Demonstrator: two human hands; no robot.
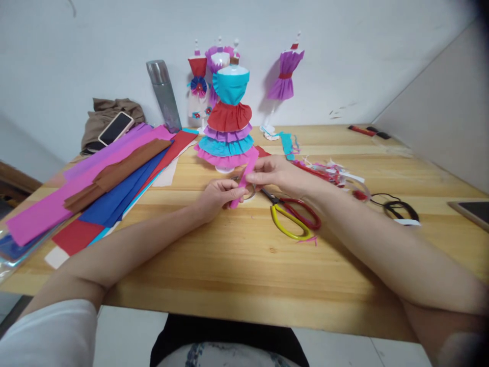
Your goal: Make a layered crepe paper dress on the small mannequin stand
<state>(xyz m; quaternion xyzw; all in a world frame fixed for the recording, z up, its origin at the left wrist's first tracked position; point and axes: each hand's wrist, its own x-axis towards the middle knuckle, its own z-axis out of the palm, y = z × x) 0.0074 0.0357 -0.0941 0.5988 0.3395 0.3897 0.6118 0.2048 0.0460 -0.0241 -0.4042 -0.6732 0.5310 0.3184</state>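
Between my hands runs a narrow strip of pink crepe paper [249,169]. The fingers of my left hand [221,198] pinch its lower end, and those of my right hand [277,175] pinch it higher up. Under the strip lies a clear roll of tape [250,192], partly hidden by my fingers. Just behind stands a small dress form [231,114] in a tiered paper dress of turquoise, red, purple and pink. Scissors [292,216] with one yellow and one red handle lie on the table beside my right forearm, their blades pointing toward my hands.
Folded crepe paper sheets [110,188] spread over the left side, with a phone [116,127] on brown cloth and a grey bottle [164,94] behind. More dressed forms, one a purple dress form [286,76], stand by the wall. Paper scraps [336,173] and black cord [401,210] lie right.
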